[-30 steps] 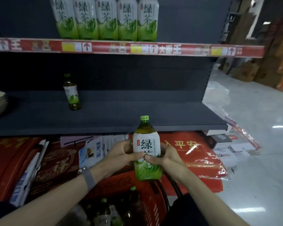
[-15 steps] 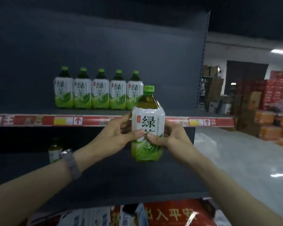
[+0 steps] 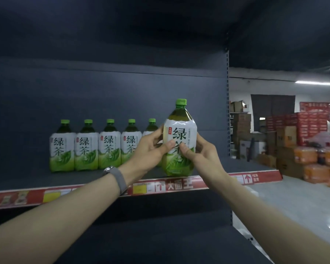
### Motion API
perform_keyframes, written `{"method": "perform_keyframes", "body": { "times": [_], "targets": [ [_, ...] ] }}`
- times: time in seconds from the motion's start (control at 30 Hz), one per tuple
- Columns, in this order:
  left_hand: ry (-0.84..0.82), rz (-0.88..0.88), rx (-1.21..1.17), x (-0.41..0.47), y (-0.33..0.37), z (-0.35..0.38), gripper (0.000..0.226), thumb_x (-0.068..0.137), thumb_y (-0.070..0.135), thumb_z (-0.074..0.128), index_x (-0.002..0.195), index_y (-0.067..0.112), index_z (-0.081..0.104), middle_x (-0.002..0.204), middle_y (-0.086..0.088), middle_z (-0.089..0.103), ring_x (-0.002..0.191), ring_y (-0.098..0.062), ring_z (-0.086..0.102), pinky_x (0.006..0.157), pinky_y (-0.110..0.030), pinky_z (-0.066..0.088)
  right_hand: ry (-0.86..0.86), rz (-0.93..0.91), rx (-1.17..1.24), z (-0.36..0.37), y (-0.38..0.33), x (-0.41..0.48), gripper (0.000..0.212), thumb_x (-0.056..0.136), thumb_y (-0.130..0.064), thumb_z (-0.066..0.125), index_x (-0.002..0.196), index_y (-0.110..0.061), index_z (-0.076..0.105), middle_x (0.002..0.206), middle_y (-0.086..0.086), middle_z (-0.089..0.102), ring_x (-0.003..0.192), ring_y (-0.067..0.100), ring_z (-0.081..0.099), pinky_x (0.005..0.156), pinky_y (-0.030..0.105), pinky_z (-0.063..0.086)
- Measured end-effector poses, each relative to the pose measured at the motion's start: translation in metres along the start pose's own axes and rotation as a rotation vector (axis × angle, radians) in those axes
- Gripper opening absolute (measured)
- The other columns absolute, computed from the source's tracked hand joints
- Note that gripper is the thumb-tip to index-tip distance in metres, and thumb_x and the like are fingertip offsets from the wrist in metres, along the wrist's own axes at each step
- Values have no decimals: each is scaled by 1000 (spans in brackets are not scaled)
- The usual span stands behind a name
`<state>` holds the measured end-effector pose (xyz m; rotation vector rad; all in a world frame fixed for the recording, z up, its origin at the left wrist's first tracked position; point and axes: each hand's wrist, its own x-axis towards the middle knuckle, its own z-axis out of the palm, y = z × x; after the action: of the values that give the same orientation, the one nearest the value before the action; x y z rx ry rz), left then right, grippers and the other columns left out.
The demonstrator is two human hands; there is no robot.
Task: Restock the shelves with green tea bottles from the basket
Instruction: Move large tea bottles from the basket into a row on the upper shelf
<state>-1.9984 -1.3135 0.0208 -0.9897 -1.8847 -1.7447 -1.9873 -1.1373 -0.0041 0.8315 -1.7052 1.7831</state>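
While both hands clasp it, the bottle point(image 3: 180, 141) stands upright at centre frame, its base right at the front edge of the shelf point(image 3: 27, 180); whether it touches the shelf I cannot tell. Left hand point(image 3: 151, 149) wraps the left side of the label, thumb across the front; right hand point(image 3: 200, 151) mirrors it on the right, thumb meeting the other near the label's middle. Fingers point(image 3: 187, 151) of both hands are curled tight round the bottle, holding it firm.

Look left of centre: a row point(image 3: 95, 145) of five matching bottles, green caps up, shoulder to shoulder, set further back on the same shelf. The fifth is partly hidden behind the left hand, so the held bottle sits just beside and in front of that end of the row. Shelf to the right of it lies bare.

Along the shelf's front edge runs a red price strip point(image 3: 179, 185) with yellow tags and arrows. A grey watch point(image 3: 116, 178) bands the left wrist. Below, lower centre, a darker shelf point(image 3: 160, 235) under the forearms.

Far right of the frame: stacked cartons point(image 3: 286, 141), red cases point(image 3: 309, 124) and orange packs point(image 3: 316, 168) on a pale, shiny floor point(image 3: 293, 202), well apart from the shelving.
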Motion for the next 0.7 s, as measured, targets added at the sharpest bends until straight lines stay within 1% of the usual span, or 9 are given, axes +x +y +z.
{"method": "perform_keyframes", "body": {
  "times": [0.13,0.2,0.33,0.43,0.5,0.63,0.7],
  "targets": [
    [-12,-38,10,17,-19,2,45,100,6,66,140,25,61,121,5,77,114,-8,73,85,-23,60,13,45,16,-7,15,14,39,101,-2,67,138,-12,64,117,2,80,104,17,78,80,26,62],
    [0,-59,-5,23,-27,4,42,100,6,66,138,23,63,122,4,77,114,-9,73,86,-26,61,18,66,15,-10,21,20,37,100,-2,67,136,-12,64,115,2,81,103,17,78,79,26,63],
    [17,-81,-10,32,-44,8,32,101,8,65,126,28,67,123,1,77,116,-13,72,96,-35,61,7,93,-9,-18,32,30,36,101,-5,68,135,-14,65,114,1,81,103,18,79,80,29,63],
    [18,-86,-8,35,-57,11,33,102,8,64,129,27,64,124,1,76,117,-12,71,96,-32,61,-6,116,-12,-23,44,31,35,101,-6,67,135,-14,65,115,1,81,104,20,78,82,31,64],
    [24,-81,-14,37,-65,16,35,102,7,63,132,26,63,124,2,76,117,-10,71,93,-28,61,3,125,-9,-27,53,34,35,102,-7,67,136,-14,64,117,3,80,106,21,78,85,32,64],
    [41,-58,-21,46,-76,22,34,104,7,60,122,35,64,117,11,76,112,-3,72,84,-19,59,27,119,-24,-32,65,44,37,101,-8,69,137,-12,64,118,6,80,106,22,78,87,35,64],
    [52,-52,-24,48,-82,23,34,105,8,59,124,36,62,120,10,75,113,-2,71,85,-19,58,33,116,-49,-32,72,47,37,101,-10,69,138,-13,64,119,6,79,107,21,78,89,36,64]
  ]
}}
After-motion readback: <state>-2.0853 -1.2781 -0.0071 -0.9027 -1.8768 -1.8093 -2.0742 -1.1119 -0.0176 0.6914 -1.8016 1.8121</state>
